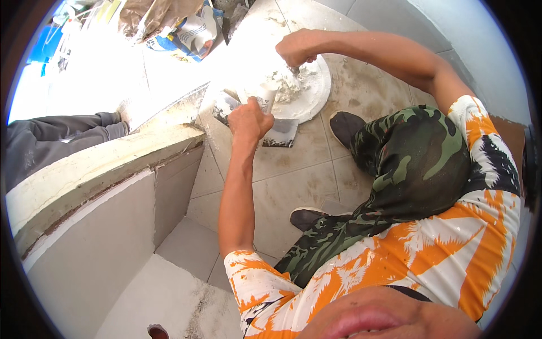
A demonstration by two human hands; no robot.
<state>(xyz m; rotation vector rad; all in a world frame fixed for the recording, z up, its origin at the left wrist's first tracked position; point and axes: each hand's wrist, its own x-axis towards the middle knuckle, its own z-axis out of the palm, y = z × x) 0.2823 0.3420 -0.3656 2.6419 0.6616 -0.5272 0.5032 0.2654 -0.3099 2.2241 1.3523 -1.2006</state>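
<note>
White paste, like plaster or putty (287, 85), is heaped in a round white pan (323, 93) on the tiled floor. Over the pan's far side, my right hand (296, 48) is closed round a small tool, its greyish lower end (294, 70) reaching down to the paste; the rest is hidden by my fingers. My left hand (251, 120) is wrapped round a white piece with dark print (265, 99), beside the pan's near left edge. A flat grey plate (280, 133) with dark, paste-smeared edges shows just right of that fist. Glare washes out the pan's left side.
A low wall with a rough ledge (107, 155) runs along the left. Beyond it are another person's grey-trousered legs (68, 133). Crumpled bags (186, 31) lie at the far left. My dark shoes (345, 129) stand near the pan. A hole (158, 331) shows at the lower left.
</note>
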